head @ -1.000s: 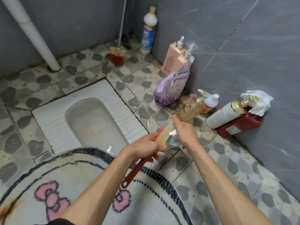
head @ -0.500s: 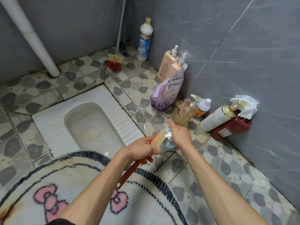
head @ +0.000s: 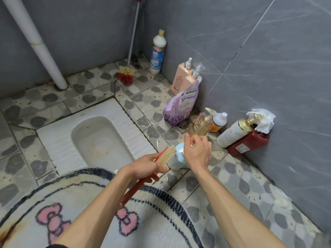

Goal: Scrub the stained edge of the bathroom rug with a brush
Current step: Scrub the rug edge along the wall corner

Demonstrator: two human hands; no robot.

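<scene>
The right hand (head: 197, 153) is now lifting its fingers (head: 188, 138) above the pale blue bottle (head: 177, 158), which shows more than before.
The left hand (head: 148, 165) is gripping the brush (head: 165, 155), orange-handled with tan bristles touching the bottle, above the rug (head: 86, 199); the cream, dark-bordered rug is lying on the floor (head: 232, 185), rusty at its lower-left edge.
</scene>
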